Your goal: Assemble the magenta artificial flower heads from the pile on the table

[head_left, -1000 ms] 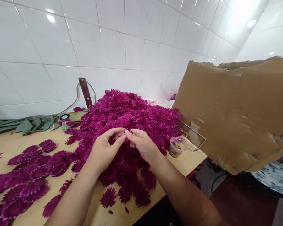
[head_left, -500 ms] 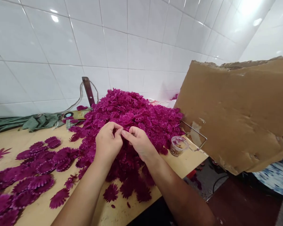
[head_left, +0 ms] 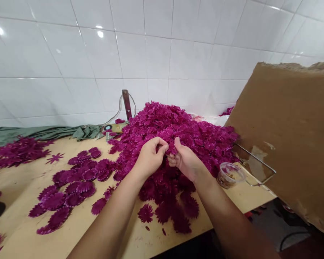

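Observation:
A big heap of magenta fabric flower petals (head_left: 178, 133) lies on a pale wooden table (head_left: 78, 223). Both my hands work at the front slope of the heap. My left hand (head_left: 149, 158) has its fingers curled and pinched together on a magenta petal piece (head_left: 170, 146) at the top of the fingers. My right hand (head_left: 185, 160) meets it from the right, thumb up, fingers closed on the same piece. The two hands touch at the fingertips.
Flat magenta petal discs (head_left: 78, 176) lie spread on the table at left, more at far left (head_left: 16, 154). A small clear plastic cup (head_left: 230, 175) stands at the table's right edge beside a cardboard sheet (head_left: 291, 136) with a wire clip. Green cloth (head_left: 43, 132) runs along the tiled wall.
My view has swung left, so heap and hands sit further right in the picture. Both hands have risen slightly on the heap and closed tighter on a petal piece.

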The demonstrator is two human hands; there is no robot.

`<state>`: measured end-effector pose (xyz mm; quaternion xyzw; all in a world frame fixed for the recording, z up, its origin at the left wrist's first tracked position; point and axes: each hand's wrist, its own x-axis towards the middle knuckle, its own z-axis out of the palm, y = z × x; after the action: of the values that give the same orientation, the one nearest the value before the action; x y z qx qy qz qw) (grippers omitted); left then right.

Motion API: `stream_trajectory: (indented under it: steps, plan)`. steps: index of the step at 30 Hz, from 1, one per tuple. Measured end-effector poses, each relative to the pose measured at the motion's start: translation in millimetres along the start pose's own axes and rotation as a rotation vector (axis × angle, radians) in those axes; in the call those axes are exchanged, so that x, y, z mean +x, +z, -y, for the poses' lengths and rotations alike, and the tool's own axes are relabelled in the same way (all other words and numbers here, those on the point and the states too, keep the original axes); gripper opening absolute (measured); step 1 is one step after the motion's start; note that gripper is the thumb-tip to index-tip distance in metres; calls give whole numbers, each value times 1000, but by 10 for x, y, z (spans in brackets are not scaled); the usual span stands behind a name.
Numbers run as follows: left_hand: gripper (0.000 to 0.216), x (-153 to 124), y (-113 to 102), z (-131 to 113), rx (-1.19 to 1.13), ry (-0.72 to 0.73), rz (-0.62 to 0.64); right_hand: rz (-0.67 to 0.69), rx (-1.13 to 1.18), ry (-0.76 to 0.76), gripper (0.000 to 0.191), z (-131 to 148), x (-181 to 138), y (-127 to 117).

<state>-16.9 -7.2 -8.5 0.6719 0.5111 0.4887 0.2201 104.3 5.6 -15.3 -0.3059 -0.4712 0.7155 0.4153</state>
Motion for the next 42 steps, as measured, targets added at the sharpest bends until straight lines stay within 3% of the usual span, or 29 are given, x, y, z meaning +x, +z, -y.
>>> stream_trajectory:
  steps: [4,9,14,16,18,19,22,25,27,34,42]
  plan:
    - [9,-43,-31,-1,-46,9,26,64,91,170,48,-44,-9,-29]
    - [10,-45,6,38,-2,27,-33,34,136,36,40,-149,46,1]
    - [6,21,-4,141,164,-63,-250,-154,26,-202,33,-255,8,157]
    - [4,79,-165,242,237,-171,-415,-240,-120,-360,36,-265,-101,169]
    - [9,126,-387,360,270,-371,-617,-298,-268,-489,38,-244,-204,114]
    - [7,139,-490,410,266,-380,-641,-311,-298,-510,38,-224,-233,68]
    - [11,128,-643,470,150,-235,-510,-216,-209,-416,34,-165,-211,-63]
    - [27,70,-548,386,129,-87,-338,-107,-161,-319,30,-145,-127,-80]
    - [26,21,-434,285,144,-30,-259,-75,-181,-277,28,-156,-102,-40]
    - [25,-148,-176,-27,-26,-79,66,-93,-226,-225,30,-198,-98,-5]
    - [19,-188,-56,-62,-4,-70,-16,-161,-404,-325,35,-152,-70,-8]
